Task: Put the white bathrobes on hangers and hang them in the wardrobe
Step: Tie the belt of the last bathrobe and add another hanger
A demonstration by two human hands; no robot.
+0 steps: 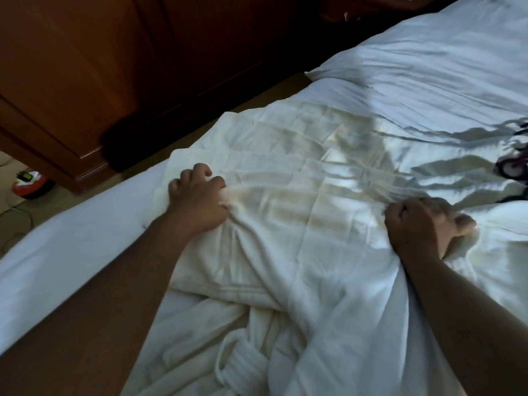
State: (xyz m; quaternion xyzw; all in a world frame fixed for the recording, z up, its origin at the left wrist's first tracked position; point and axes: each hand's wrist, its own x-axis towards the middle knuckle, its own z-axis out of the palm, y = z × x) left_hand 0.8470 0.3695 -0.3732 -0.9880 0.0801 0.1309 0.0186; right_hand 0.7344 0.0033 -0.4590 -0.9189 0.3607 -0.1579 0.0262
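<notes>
A white bathrobe (300, 195) lies spread and creased across the bed. My left hand (197, 201) grips a bunch of its cloth at the left side, fingers curled into the fabric. My right hand (420, 224) grips the robe's cloth on the right, fist closed with the thumb pointing right. The cloth is stretched taut between the two hands. More white robe fabric with a ribbed belt (243, 364) is heaped below, near me. No hanger is in view.
The bed (57, 252) has white sheets and a white pillow (428, 61) at the upper right. Dark wooden furniture (71, 81) stands along the left. A red object (28, 181) and cables lie on the floor at far left. A dark patterned item (511, 167) sits at the right edge.
</notes>
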